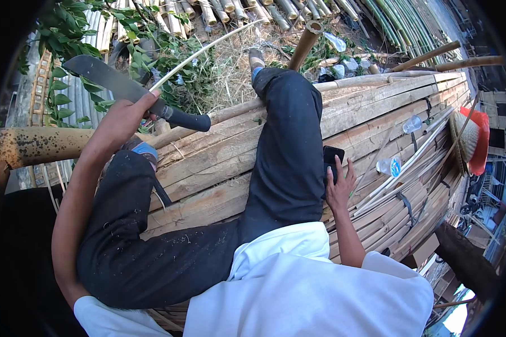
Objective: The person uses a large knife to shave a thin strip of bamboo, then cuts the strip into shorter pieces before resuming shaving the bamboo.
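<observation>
Upper left: one knife (115, 81), blade toward the frame's corner; one pale strip (208, 46), rising rightward. Both held in the left hand (123, 115), closed, thumb uppermost.
Right of centre: one phone (333, 157) on the planks (213, 151); right hand (339, 188) at its lower end, fingers loosely spread, gripping nothing.

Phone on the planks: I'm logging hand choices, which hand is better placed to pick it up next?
Right, I'd judge. The right hand has its fingers at the phone; the left hand, farther off, holds a knife and pale strip.
</observation>
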Motion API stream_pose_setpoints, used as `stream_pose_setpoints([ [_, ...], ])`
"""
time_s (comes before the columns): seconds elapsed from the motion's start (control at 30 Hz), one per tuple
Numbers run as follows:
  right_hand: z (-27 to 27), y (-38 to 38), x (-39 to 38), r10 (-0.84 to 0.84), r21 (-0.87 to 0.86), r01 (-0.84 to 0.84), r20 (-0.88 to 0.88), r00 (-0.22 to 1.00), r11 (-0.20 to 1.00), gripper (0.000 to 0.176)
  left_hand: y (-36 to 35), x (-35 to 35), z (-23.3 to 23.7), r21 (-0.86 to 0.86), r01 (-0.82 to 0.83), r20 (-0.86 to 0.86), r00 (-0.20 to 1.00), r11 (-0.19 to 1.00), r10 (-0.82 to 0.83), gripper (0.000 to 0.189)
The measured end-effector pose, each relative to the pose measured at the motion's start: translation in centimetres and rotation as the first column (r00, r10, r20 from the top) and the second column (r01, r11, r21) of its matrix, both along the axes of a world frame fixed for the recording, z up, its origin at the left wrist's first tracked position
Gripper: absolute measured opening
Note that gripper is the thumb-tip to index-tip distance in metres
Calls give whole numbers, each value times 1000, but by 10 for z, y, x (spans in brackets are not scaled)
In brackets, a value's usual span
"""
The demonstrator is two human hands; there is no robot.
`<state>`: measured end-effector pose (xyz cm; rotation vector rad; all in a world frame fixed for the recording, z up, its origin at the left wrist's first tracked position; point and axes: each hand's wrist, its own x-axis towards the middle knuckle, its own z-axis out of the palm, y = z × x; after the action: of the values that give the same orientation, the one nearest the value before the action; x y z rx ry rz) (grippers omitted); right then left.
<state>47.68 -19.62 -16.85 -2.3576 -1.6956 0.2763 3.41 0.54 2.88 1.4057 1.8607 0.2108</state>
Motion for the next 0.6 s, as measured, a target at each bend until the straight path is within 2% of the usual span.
stream_pose_setpoints([
  [0.17, -1, -1, 2, -3, 33, 4, -11, 1000, 999, 46, 2, 0, 2, -17, -1, -14, 1000, 1000, 1, 54],
  [0.23, -2, -2, 1, -4, 27, 5, -20, 1000, 1000, 46, 3, 1, 6, -95, -7, -18, 1000, 995, 5, 58],
  [0.33, 0, -1, -1, -8, 19, 9, -22, 1000, 1000, 46, 3, 0, 6, -108, 0, -43, 999, 994, -5, 58],
  [0.6, 0, 0, -1, -20, 18, 20, -33, 999, 1000, 46, 1, 2, 6, -70, -3, -1, 1000, 998, 3, 58],
])
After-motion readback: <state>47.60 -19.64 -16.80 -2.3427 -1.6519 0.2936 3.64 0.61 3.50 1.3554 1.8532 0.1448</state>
